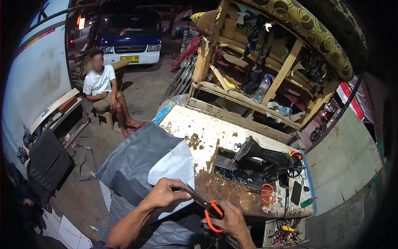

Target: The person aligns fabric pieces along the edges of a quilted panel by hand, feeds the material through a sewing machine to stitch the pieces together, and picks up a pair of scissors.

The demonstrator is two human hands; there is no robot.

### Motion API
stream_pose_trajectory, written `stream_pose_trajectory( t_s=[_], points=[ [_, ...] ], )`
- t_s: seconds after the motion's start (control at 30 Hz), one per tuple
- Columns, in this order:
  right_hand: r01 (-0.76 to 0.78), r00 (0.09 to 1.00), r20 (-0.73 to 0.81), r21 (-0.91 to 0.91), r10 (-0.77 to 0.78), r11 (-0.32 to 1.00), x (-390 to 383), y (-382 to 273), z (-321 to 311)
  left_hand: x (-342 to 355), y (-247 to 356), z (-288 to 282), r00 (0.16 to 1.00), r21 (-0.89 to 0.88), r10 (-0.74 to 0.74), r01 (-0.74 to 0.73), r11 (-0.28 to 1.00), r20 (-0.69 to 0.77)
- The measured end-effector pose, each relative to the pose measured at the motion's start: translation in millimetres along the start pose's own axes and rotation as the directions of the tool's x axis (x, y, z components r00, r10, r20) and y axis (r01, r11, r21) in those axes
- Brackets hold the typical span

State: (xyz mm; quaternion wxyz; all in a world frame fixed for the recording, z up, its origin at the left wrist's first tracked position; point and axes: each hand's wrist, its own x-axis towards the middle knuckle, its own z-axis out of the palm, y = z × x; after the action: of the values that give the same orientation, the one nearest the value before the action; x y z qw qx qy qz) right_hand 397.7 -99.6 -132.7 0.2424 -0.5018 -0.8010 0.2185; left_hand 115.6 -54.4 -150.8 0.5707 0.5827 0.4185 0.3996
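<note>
A pair of scissors with orange handles (212, 224) is gripped in my right hand (233, 221), its dark blades slanting up and left. My left hand (166, 194) is closed in a pinch right at the blade tips; what sits between thumb and finger is too small to make out. Just beyond the left hand lies a dark grey sheet of material (134, 155), draped over the table's left edge. Its pale backing (176, 164) shows where a corner is folded over. Quilted grey material (159, 235) hangs below my forearms.
On the worn table (182, 120) stand a black sewing machine (261, 159), another orange-handled pair of scissors (266, 193), a dark phone-like slab (296, 191) and a green bottle (307, 202). A wooden shelf (240, 99) with scraps rises behind. A seated person (101, 83) is at the far left.
</note>
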Motion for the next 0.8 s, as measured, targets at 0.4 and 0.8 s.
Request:
stream_pose_trajectory(
  t_s=[0.4,0.8],
  points=[
    [-0.5,0.77,-0.567,-0.248,0.294,0.83,-21,115,-7,69,39,53,0.91,0.531,0.405,-0.303,0.792,-0.085],
    [-0.367,0.816,-0.422,0.152,0.396,0.918,-70,69,61,60,-63,-70,0.936,0.85,0.301,-0.004,0.527,-0.182]
  ],
)
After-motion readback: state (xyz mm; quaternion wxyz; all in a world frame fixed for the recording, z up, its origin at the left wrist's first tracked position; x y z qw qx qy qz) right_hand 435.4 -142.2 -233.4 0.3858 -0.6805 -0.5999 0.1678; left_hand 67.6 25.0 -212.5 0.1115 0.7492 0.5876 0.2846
